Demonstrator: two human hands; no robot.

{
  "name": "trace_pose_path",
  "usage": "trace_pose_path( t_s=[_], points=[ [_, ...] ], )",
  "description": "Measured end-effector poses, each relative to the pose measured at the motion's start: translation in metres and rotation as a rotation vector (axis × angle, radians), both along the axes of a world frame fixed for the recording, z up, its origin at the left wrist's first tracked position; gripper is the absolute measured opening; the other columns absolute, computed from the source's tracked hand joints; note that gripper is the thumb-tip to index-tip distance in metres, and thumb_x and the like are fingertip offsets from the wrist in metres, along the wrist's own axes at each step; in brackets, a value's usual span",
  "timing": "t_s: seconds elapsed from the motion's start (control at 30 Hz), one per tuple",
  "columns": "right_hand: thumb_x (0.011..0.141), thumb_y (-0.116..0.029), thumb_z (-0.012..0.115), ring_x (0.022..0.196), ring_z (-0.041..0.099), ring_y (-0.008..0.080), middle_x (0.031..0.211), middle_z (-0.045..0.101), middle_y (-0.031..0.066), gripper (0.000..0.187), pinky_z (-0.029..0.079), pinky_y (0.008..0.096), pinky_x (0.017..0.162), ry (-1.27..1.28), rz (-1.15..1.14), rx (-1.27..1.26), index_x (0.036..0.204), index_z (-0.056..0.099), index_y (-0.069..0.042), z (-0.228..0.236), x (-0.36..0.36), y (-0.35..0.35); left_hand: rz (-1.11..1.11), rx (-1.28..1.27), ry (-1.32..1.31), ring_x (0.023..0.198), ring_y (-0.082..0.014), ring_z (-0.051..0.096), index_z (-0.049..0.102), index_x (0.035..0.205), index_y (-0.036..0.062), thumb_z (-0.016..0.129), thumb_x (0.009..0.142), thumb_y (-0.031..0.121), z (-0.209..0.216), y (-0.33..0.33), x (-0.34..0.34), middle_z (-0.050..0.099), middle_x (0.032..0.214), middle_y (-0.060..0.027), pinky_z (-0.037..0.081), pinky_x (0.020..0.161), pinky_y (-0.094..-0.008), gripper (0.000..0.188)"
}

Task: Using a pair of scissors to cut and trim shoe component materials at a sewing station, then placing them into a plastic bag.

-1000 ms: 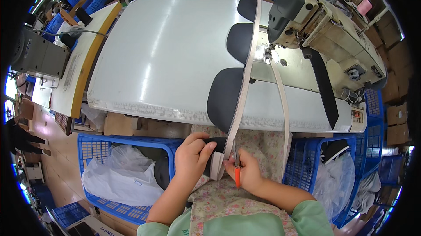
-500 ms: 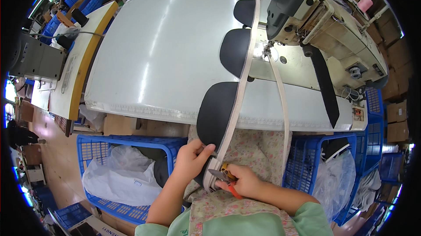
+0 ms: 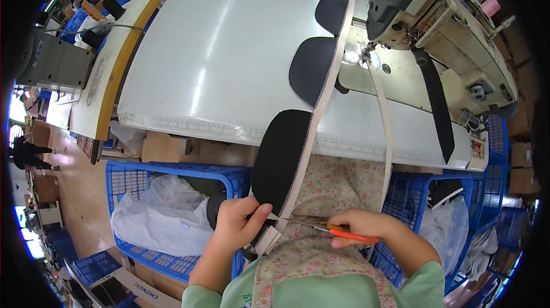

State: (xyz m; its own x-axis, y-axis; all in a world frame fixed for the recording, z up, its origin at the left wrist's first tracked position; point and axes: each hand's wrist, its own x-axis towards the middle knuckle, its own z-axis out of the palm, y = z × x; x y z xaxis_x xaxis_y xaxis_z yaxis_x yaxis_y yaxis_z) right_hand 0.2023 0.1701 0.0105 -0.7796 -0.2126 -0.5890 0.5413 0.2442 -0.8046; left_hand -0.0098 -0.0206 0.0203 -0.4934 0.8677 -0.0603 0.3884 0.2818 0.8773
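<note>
My left hand (image 3: 239, 223) pinches the near end of a black rounded fabric piece (image 3: 281, 156) between thumb and fingers. A cream tape (image 3: 324, 99) with a toothed-looking edge joins it to more black rounded pieces, strung out across the sewing table. My right hand (image 3: 366, 223) grips scissors (image 3: 358, 236) with orange and yellow handles. Their blades point left and reach the tape just beside my left thumb; whether the tape lies between them I cannot tell. A short length of black piece and tape hangs below my left hand, over the floral apron (image 3: 332, 188).
A sewing machine (image 3: 424, 16) stands at the right of the white table (image 3: 189, 67); a second cream strip (image 3: 385, 113) runs from its needle area to my lap. Blue baskets holding plastic bags flank me, left (image 3: 172, 168) and right (image 3: 401, 202). A yellow-edged table (image 3: 123, 56) stands at left.
My right hand has moved right, off the tape. The scissors have swung so the blades point left to the tape at my left thumb. The whole view has shifted slightly.
</note>
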Motion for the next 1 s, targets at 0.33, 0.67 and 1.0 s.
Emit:
trace_pose_path(
  t_s=[0.33,0.67,1.0],
  points=[
    [0.078,-0.039,0.069,0.062,0.05,0.0145,0.066,0.055,0.0053,0.036,0.042,0.0295,0.058,-0.103,-0.034,0.004,0.08,0.06,-0.003,0.012,-0.012,-0.003,-0.023,0.037,0.073,0.042,-0.0238,0.044,0.052,0.064,0.0018,0.061,0.082,0.015,-0.004,0.002,-0.001,0.045,0.051,-0.0107,0.034,0.043,-0.0312,0.024],
    [0.076,-0.02,0.072,0.067,0.054,0.0123,0.075,0.055,0.0048,0.028,0.047,0.0304,0.065,0.288,-0.721,-0.209,0.083,0.05,-0.005,0.003,-0.033,-0.001,0.03,0.157,-0.059,0.043,-0.0117,0.044,0.053,0.058,0.0006,0.061,0.083,0.025,0.006,-0.034,0.001,0.048,0.048,-0.003,0.031,0.042,-0.0271,0.036],
    [0.082,-0.006,0.062,0.068,0.055,0.0112,0.077,0.05,0.0037,0.02,0.049,0.0248,0.064,0.429,-1.046,-0.087,0.086,0.042,-0.005,-0.012,-0.108,-0.04,0.157,0.026,-0.004,0.04,-0.0244,0.04,0.045,0.053,0.0025,0.064,0.079,0.019,0.012,-0.064,-0.009,0.039,0.046,-0.0082,0.029,0.041,-0.0334,0.036]
  ],
)
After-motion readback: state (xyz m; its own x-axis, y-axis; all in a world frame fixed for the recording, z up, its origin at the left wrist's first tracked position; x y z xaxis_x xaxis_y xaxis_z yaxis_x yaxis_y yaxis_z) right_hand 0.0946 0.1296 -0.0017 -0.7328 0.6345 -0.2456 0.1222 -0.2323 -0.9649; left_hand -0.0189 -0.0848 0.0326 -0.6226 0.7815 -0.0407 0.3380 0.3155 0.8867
